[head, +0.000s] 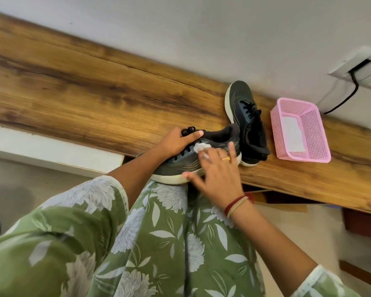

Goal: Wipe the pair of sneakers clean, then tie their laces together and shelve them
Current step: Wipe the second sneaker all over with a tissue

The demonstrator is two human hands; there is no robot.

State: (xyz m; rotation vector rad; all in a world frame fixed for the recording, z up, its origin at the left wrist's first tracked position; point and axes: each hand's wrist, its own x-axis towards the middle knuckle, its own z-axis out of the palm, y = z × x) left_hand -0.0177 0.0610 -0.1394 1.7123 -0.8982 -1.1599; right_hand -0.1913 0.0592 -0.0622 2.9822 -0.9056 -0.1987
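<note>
Head cam — hands: L (pixel 177 142) round sneaker (pixel 180 165) tongue, R (pixel 216 174) flat on wipe (pixel 198 147)

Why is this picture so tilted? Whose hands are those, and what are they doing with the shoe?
No machine here, just a person. A small camera on their head looks down and probably tilts with the head, so you see what they see: their own arms and green flowery clothes. The left hand grips a dark sneaker by its laced top, at the edge of a wooden board. The right hand presses a white wipe on that shoe's side. The second sneaker lies farther back on the wood. Beside it sits a pink basket with something white inside.
</note>
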